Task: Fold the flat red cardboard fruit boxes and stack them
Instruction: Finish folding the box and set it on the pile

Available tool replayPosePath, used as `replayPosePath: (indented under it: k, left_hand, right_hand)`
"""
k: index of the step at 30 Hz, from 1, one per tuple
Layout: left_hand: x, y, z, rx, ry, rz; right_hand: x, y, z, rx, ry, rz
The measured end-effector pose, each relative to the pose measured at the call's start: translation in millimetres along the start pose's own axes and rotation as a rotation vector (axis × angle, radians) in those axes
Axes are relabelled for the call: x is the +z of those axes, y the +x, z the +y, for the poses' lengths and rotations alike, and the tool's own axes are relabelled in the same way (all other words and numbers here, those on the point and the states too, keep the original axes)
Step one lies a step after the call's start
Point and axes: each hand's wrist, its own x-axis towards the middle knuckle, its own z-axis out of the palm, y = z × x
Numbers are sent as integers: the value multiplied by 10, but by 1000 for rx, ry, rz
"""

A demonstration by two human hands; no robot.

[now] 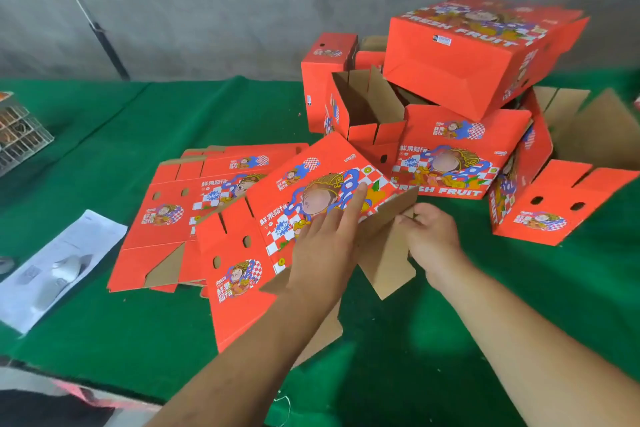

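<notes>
A flat red fruit box (249, 253) with cartoon print lies tilted in front of me, partly lifted off a pile of flat red boxes (173, 211). My left hand (325, 246) presses flat on its printed panel with straight fingers. My right hand (429, 239) pinches the edge of its brown inner flap (384, 253) at the box's right side. Behind stands a heap of folded red boxes (460, 156), some open-topped, one lying tilted on top (467, 59).
The table is covered with green cloth (398, 357). A white paper sheet (59, 267) lies at the left. A wire basket (17, 135) sits at the far left edge. A grey wall and a dark pole (107, 48) stand behind.
</notes>
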Motion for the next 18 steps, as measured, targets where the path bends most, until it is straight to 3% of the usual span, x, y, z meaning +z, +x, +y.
replayPosePath:
  k: [3, 9, 12, 16, 18]
  left_hand:
    - [32, -245, 36, -135, 27, -289]
    - [-143, -318, 77, -213, 45, -574]
    - [-238, -212, 74, -233, -12, -564]
    - [-355, 109, 127, -285, -241, -524]
    - [-384, 293, 235, -362, -492, -462]
  right_hand:
    - [-59, -54, 71, -32, -11, 28]
    - [-255, -44, 76, -110, -59, 41]
    - [-322, 41, -27, -148, -275, 119]
    - [-350, -48, -342, -232, -763, 160]
    - [-364, -205, -525, -427, -1070, 188]
